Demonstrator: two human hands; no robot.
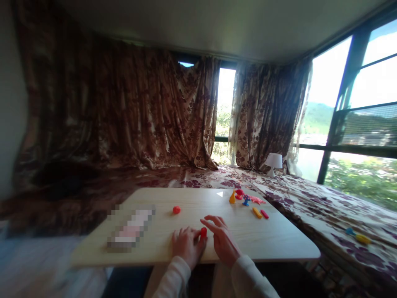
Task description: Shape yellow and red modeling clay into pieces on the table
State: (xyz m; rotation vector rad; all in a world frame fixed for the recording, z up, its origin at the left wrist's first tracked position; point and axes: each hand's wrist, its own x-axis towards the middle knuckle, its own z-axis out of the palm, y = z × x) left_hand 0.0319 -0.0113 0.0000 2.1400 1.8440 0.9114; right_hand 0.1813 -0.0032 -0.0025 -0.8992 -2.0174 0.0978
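Red piece (203, 232) held at near edge of tabletop (276, 238), pinched by left hand (186, 246), fingers curled. Right hand (221, 240) alongside, fingers (214, 219) spread; contact cannot be told. Judged best: pinch kept light, piece steadied low over wood. Counted: one more red lump (176, 210) lying apart; coloured toys (246, 200), six as far as seen, clustered far right; one lamp (274, 161) beyond.

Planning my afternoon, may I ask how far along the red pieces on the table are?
Done: one red lump lies apart on the table. In hand: the left hand holds a red piece, right hand open beside it. Left: the coloured tools lie untouched.
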